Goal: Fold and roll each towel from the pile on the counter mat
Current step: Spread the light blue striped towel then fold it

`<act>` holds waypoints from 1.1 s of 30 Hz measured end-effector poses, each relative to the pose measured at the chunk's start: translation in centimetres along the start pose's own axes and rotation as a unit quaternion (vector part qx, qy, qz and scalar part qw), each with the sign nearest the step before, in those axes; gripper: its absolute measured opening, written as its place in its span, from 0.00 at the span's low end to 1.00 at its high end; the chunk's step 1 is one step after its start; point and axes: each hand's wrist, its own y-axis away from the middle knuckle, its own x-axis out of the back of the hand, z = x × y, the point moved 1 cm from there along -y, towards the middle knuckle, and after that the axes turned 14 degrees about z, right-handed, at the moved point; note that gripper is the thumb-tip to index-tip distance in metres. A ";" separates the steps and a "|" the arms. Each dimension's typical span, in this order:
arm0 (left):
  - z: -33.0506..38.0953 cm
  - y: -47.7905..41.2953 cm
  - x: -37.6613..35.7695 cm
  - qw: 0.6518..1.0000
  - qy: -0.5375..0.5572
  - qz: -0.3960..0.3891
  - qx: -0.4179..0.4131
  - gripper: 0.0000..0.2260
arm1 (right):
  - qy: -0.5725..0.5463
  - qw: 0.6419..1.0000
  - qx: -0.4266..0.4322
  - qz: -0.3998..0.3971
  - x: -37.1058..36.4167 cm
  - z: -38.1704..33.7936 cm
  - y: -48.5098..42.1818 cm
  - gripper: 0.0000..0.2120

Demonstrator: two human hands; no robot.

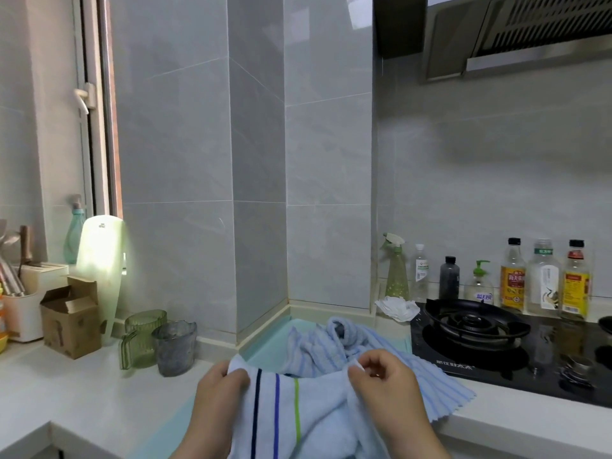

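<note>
Progress looks slight — fingers of the left hand [220,387] and right hand [385,384] each pinch a top corner of one striped towel [298,422], not yet folded; the pile [334,342] lies crumpled on the mat [268,342] behind — nothing rolled visible.

Clear pump bottle with green pump [479,289]: blue label, "蓝月亮"; at 9 o'clock of the yellow-labelled glass bottle [512,279].
Black glass hob [430,357]: white characters at its 6 o'clock edge, unreadable.
</note>
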 end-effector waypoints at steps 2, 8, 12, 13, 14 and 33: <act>1.3 1.1 -0.4 0.996 0.042 0.032 -0.074 0.05 | -0.068 0.998 -0.010 0.001 -1.0 -1.1 0.4 0.08; 0.7 3.6 -3.0 0.965 -0.002 0.021 -0.261 0.03 | -0.112 0.989 -0.096 -0.018 -5.1 -1.1 1.8 0.06; -1.6 4.3 -3.3 0.951 -0.051 -0.007 -0.304 0.18 | -0.092 0.976 -0.194 -0.026 -5.2 1.1 2.4 0.02; -1.8 4.3 -3.3 0.952 -0.043 -0.011 -0.303 0.18 | -0.088 0.975 -0.203 -0.027 -5.1 1.5 2.6 0.03; -1.9 4.3 -3.3 0.952 -0.038 -0.007 -0.303 0.17 | -0.088 0.974 -0.207 -0.023 -5.1 1.8 2.8 0.04; -2.3 4.7 -2.8 0.961 0.007 -0.037 -0.275 0.07 | -0.129 0.975 -0.166 -0.075 -5.0 2.7 4.2 0.08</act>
